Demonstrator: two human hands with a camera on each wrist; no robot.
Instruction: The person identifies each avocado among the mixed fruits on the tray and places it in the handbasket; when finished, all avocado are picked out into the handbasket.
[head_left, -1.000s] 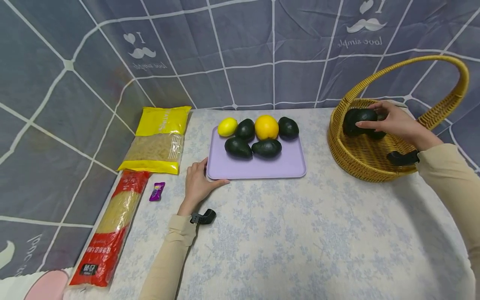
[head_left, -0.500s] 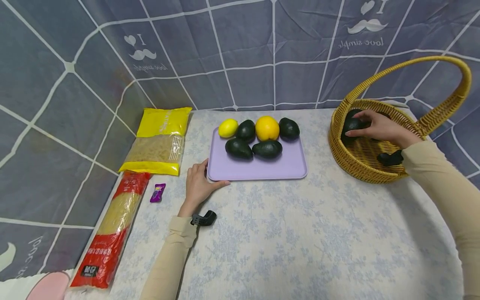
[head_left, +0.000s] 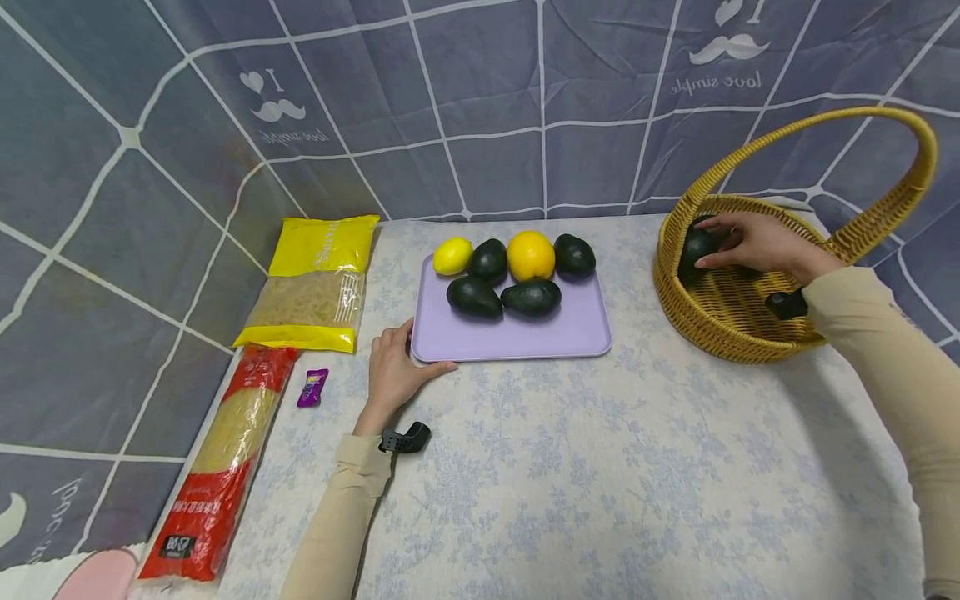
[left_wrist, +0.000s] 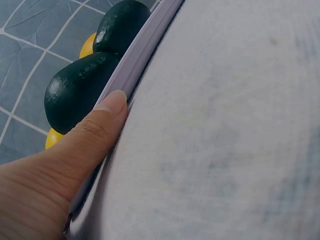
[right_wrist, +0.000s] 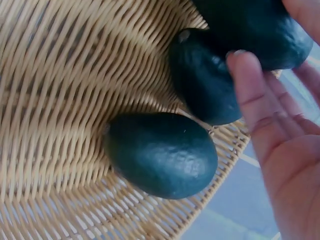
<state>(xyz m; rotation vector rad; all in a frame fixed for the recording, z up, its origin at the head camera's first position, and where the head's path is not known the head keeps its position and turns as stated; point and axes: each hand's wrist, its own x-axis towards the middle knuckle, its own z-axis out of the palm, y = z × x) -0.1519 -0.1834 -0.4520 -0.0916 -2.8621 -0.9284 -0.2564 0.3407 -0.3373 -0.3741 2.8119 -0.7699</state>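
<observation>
My left hand holds the near left corner of the lilac tray. Its thumb lies along the front edge and its fingers are at the left side. On the tray sit a lemon, an orange and several dark avocados. Inside the wicker basket at the right, my right hand holds an avocado between thumb and fingers. Two more avocados, one touching it and one nearer, show in the right wrist view.
Left of the tray lie a yellow bag of dry food, a red packet of noodles and a small purple wrapped sweet. The basket's tall handle arches over it. Grey checked cloth hangs behind the table.
My right hand has moved left inside the basket, with the avocado at its fingers shifting toward the basket's left wall. The left hand and tray have stayed put.
</observation>
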